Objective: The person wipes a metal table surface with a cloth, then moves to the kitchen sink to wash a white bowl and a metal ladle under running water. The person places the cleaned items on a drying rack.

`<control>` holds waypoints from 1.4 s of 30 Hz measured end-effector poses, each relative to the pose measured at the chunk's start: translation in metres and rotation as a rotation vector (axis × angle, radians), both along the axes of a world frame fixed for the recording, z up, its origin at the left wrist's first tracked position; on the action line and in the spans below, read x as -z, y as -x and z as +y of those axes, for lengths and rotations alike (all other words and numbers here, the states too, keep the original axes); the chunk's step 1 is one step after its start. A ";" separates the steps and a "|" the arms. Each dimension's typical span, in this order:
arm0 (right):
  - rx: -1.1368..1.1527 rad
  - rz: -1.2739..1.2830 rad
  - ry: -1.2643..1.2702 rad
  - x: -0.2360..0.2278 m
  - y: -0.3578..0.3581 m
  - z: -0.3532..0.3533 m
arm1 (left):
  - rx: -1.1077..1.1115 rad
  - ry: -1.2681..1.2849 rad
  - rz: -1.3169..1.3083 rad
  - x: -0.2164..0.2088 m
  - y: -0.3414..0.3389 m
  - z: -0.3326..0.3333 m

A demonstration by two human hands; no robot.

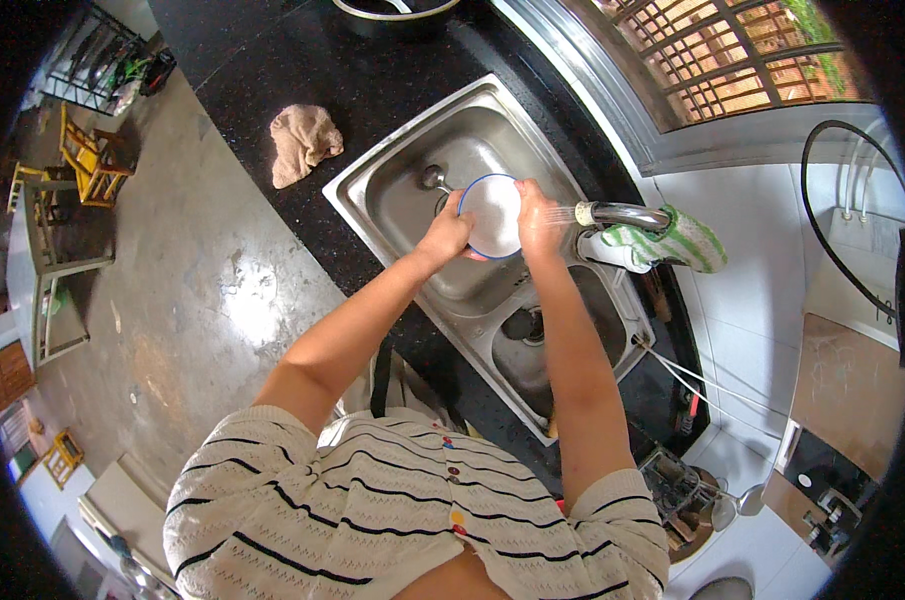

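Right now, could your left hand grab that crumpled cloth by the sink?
Probably not without letting go: the left hand is holding the blue-rimmed white bowl. Nothing seems to block the cloth.

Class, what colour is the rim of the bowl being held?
The bowl has a blue rim; the head view shows it best.

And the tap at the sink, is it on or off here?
On: streaks of water spray from the tap onto the right hand, which is at the rim of the white bowl.
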State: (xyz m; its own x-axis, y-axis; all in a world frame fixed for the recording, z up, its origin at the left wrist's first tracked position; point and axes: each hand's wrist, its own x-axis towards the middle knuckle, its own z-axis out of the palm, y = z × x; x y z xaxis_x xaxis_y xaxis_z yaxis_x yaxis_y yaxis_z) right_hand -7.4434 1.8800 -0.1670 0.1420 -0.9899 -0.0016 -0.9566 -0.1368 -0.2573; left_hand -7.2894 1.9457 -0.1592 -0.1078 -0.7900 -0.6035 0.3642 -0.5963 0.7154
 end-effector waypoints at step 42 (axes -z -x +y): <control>-0.103 -0.730 0.293 -0.064 0.035 0.099 | 0.157 0.169 -0.137 -0.030 0.042 0.032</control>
